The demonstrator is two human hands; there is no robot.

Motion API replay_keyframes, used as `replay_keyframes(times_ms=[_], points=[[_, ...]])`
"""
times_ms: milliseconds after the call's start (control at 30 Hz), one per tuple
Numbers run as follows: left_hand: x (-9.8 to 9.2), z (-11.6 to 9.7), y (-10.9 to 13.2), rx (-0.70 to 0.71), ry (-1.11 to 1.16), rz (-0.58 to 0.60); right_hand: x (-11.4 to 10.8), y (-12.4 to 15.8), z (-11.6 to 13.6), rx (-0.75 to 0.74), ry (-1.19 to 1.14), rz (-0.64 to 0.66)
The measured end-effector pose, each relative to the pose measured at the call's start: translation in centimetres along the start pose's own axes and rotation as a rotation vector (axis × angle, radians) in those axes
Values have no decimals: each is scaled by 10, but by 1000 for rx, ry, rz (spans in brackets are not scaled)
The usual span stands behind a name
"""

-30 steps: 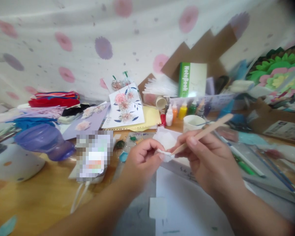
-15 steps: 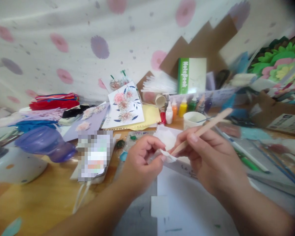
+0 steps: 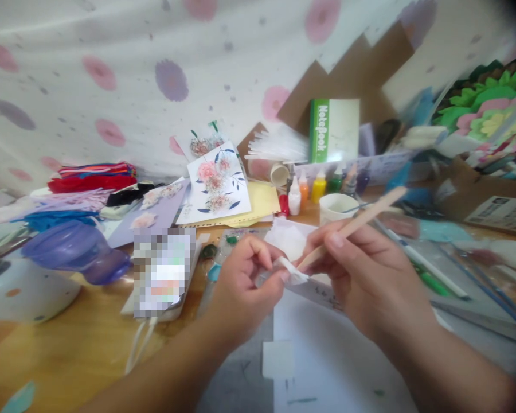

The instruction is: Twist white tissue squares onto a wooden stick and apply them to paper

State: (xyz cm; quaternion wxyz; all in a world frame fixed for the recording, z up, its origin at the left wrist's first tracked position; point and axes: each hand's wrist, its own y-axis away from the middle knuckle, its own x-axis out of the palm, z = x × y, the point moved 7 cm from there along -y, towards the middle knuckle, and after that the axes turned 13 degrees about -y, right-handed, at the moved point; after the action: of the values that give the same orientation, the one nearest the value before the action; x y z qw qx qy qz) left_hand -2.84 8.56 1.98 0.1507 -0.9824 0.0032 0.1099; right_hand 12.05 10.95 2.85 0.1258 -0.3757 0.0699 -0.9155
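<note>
My left hand [image 3: 255,275] pinches a small crumpled white piece [image 3: 293,271], thin like tissue or paper, between thumb and fingers. In my right hand [image 3: 361,269] is a flat wooden craft stick [image 3: 372,212], held like a pen with its upper end pointing up and right. The stick's lower end meets the white piece; my fingers partly hide the contact. Below the hands lies a white sheet of paper [image 3: 335,355], and a small white square [image 3: 278,359] rests at its left edge. Just behind the hands sits a white cup [image 3: 337,209].
Paint bottles [image 3: 319,187] line the back beside a green-and-white notebook [image 3: 335,132]. At left are a phone [image 3: 165,275] with a cable, a purple translucent bowl [image 3: 77,249] and a white pot [image 3: 30,292]. Brushes [image 3: 485,287] lie at right, near a cardboard box [image 3: 490,201].
Both hands stay almost in place. The white piece has shifted slightly in the left fingers, its edge now standing up a little more. The whole view has moved slightly.
</note>
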Motion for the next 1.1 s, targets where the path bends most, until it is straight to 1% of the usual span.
replay_keyframes(times_ms=[100, 233, 400, 467, 600, 667, 833, 1000, 1100], points=[[0, -1, 0, 24, -45, 16, 1, 1, 0, -3, 0, 9], [1, -2, -2, 8, -59, 17, 1, 2, 1, -13, 16, -4], [-7, -8, -4, 64, -226, -98, -1, 1, 3, -36, 31, -47], [-7, -8, -4, 59, -236, -102, -1, 0, 2, -34, 18, -48], [-2, 3, -1, -86, -82, -19, -2, 2, 0, -40, 20, -34], [-1, 9, 2, -151, 5, 1, -2, 3, 0, -53, 33, -24], [3, 13, 4, -189, 154, 37, -1, 4, 3, -95, 73, -32], [7, 16, 4, -277, 180, 9, 0, 3, 4, -102, 63, -25], [7, 16, 3, -288, 156, -2, -1, 4, 4, -104, 68, -33]])
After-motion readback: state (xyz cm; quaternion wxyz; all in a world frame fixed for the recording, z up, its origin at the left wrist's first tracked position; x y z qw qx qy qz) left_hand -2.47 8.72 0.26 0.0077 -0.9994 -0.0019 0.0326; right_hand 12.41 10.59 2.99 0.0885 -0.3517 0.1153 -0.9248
